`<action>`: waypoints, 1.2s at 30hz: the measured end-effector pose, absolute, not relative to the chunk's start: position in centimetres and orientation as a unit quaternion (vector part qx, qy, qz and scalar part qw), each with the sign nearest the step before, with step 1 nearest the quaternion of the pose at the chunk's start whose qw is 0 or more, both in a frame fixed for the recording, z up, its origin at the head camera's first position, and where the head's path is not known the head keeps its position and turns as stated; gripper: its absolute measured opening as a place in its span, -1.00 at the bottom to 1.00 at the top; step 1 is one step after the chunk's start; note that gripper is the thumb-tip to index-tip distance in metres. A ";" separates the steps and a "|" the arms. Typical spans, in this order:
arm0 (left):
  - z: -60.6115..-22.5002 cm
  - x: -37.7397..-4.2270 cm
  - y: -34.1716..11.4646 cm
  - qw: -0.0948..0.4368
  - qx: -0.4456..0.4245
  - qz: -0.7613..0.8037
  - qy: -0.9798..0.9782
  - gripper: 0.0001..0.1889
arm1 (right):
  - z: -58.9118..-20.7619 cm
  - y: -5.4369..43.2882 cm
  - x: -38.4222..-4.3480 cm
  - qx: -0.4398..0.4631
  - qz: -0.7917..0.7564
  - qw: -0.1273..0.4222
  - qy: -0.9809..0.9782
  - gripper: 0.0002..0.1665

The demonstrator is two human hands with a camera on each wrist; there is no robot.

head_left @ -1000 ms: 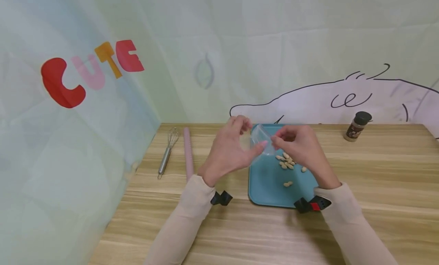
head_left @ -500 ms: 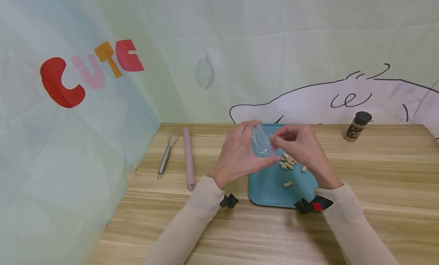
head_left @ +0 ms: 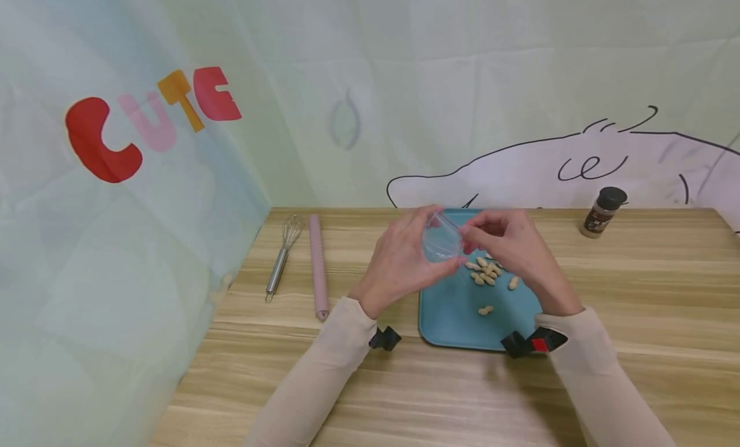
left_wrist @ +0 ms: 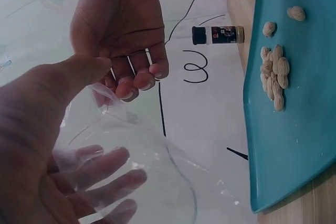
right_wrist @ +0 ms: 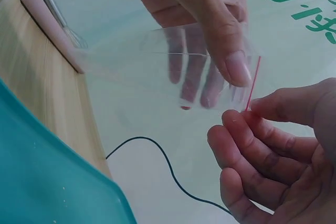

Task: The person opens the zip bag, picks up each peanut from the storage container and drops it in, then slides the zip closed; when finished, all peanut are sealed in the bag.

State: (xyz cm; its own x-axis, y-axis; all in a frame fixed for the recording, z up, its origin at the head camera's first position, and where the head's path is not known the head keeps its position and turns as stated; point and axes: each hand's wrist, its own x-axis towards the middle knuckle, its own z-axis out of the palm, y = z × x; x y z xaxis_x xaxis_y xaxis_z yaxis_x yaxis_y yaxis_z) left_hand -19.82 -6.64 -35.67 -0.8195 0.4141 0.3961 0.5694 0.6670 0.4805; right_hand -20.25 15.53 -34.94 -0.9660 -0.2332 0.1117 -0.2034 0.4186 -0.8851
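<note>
A clear zip bag [head_left: 442, 240] hangs in the air above the back left of a blue tray [head_left: 457, 322]. My left hand [head_left: 399, 261] holds it from the left, the thumb in front and the fingers behind the plastic. My right hand [head_left: 509, 245] pinches the bag's edge between thumb and index finger. In the right wrist view that pinch sits at the end of the bag's red strip [right_wrist: 254, 82]. No contents show inside the bag. Several unshelled peanuts [head_left: 487, 272] lie in a cluster on the tray, and a few lie apart from it.
Left of the tray lie a pink rod-shaped roll [head_left: 318, 267] and a metal whisk [head_left: 280, 265]. A black-capped spice jar [head_left: 603, 212] stands at the back right of the wooden table [head_left: 647, 293]. A printed cloth [head_left: 324, 81] hangs behind.
My left hand has moved right and closer around the bag, its thumb coming to the bag's lower edge. My right hand keeps its pinch and has shifted slightly right.
</note>
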 end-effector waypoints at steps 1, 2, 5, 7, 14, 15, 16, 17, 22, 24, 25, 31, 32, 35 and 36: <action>-35.7 -19.8 -6.7 0.122 -0.274 -0.308 -0.903 -0.13 | -34.9 15.7 -20.3 -0.133 -0.523 0.016 0.842 -0.62; -35.7 -19.9 -6.7 0.115 -0.276 -0.313 -0.902 -0.14 | -34.9 15.8 -20.3 -0.135 -0.523 0.016 0.842 -0.62; -35.8 -20.0 -6.7 0.101 -0.277 -0.321 -0.900 -0.17 | -35.0 16.3 -20.5 -0.135 -0.516 0.016 0.846 -0.63; -35.8 -20.0 -6.7 0.100 -0.275 -0.320 -0.901 -0.19 | -35.1 16.7 -20.7 -0.128 -0.509 0.015 0.851 -0.62; -35.8 -20.1 -6.9 0.102 -0.280 -0.310 -0.903 -0.25 | -36.2 18.3 -21.8 -0.109 -0.491 0.046 0.863 -0.61; -35.8 -20.1 -7.0 0.101 -0.282 -0.310 -0.902 -0.26 | -36.5 18.5 -22.0 -0.110 -0.487 0.058 0.865 -0.62; -35.8 -20.1 -7.0 0.100 -0.283 -0.310 -0.902 -0.27 | -36.7 18.7 -22.1 -0.111 -0.480 0.070 0.867 -0.62; -35.8 -20.1 -7.0 0.099 -0.284 -0.309 -0.902 -0.27 | -37.0 19.0 -22.3 -0.114 -0.470 0.082 0.871 -0.62; -35.8 -20.2 -7.1 0.096 -0.288 -0.309 -0.901 -0.27 | -38.4 20.1 -23.0 -0.150 -0.426 0.123 0.884 -0.68; -35.8 -20.2 -7.1 0.097 -0.290 -0.307 -0.901 -0.28 | -39.0 20.3 -23.3 -0.163 -0.413 0.128 0.887 -0.72; -35.7 -20.2 -7.1 0.097 -0.292 -0.307 -0.901 -0.28 | -39.2 20.4 -23.4 -0.167 -0.406 0.128 0.889 -0.73; -35.7 -20.2 -7.1 0.101 -0.296 -0.300 -0.901 -0.32 | -40.2 20.7 -23.8 -0.176 -0.347 0.129 0.912 -0.76; -35.7 -20.2 -7.1 0.102 -0.297 -0.299 -0.901 -0.32 | -40.2 20.7 -23.8 -0.178 -0.339 0.132 0.914 -0.77; -35.7 -20.2 -7.1 0.099 -0.297 -0.297 -0.902 -0.32 | -40.5 20.6 -23.9 -0.181 -0.332 0.144 0.915 -0.78; -35.7 -20.2 -7.1 0.098 -0.296 -0.297 -0.902 -0.32 | -40.6 20.6 -23.9 -0.182 -0.332 0.147 0.914 -0.78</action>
